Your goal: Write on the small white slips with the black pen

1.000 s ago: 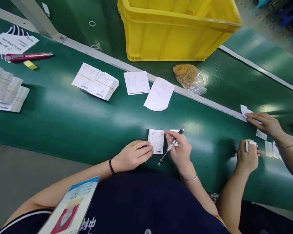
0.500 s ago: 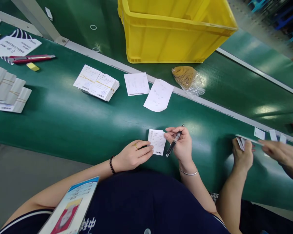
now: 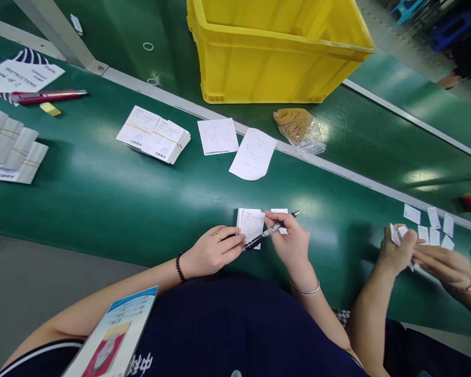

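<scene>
Head view: left hand (image 3: 214, 252) and right hand (image 3: 292, 242) at a stack of small white printed paper slips (image 3: 251, 224), just below frame centre.
Left fingers rest on its left edge; the right hand holds a slim black-and-clear pen (image 3: 255, 241), fingertips at the upper-right corner. The slips are probably light, flexible, easily creased: best pinned along one edge, peeled by a corner.

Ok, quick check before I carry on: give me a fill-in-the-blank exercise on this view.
1. The right hand holds a black-and-clear ____.
2. The left hand, touching the small stack of printed cards, wears a gold ____.
3. The clear plastic bag contains ____.
4. The plastic crate is ____ in colour.

Missing words: pen; ring; rubber bands; yellow.
</scene>
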Motion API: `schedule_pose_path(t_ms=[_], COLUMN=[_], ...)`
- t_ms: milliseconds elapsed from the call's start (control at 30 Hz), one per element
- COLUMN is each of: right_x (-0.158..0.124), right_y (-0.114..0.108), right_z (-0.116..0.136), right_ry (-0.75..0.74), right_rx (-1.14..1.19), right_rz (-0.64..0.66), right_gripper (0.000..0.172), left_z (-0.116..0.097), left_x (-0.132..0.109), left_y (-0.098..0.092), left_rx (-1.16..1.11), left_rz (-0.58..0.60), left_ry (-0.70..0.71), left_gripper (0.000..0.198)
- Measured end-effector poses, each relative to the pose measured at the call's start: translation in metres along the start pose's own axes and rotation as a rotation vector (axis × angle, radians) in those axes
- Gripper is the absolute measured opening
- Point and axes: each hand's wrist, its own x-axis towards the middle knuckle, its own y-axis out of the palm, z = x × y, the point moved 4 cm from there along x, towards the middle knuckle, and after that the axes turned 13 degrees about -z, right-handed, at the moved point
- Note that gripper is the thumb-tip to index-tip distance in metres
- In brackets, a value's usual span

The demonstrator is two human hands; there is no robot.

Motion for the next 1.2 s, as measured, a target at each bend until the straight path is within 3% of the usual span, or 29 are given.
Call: schedule_pose_path(t_ms=[133, 233, 467, 700, 867, 1200], right_x=[-0.008, -0.009, 0.006, 0.017, 0.017, 0.019], right_y=[-0.009, -0.011, 0.012, 0.025, 0.030, 0.030], right_z=[0.014, 0.015, -0.016, -0.022, -0.025, -0.024], right_ry=[-0.200, -0.210, 0.258, 0.533, 0.618, 0.587], right_rx=[-0.102, -0.111, -0.007, 0.441, 0.547, 0.592], right_rz=[-0.067, -0.074, 0.078, 0.114, 0.149, 0.175], right_gripper=[0.011, 0.012, 0.026, 0.032, 0.036, 0.041], left_z=[0.000, 0.000, 0.000, 0.000, -0.001, -0.002], left_x=[-0.001, 0.000, -0.004, -0.006, 0.000, -0.003], left_y=[0.000, 0.000, 0.001, 0.000, -0.002, 0.000], left_rx=[-0.004, -0.001, -0.007, -0.009, 0.003, 0.013], left_rz=[-0.007, -0.012, 0.015, 0.007, -0.001, 0.017], left_ry=[-0.003, 0.002, 0.012, 0.026, 0.044, 0.045], left_gripper=[0.012, 0.012, 0.014, 0.014, 0.016, 0.019])
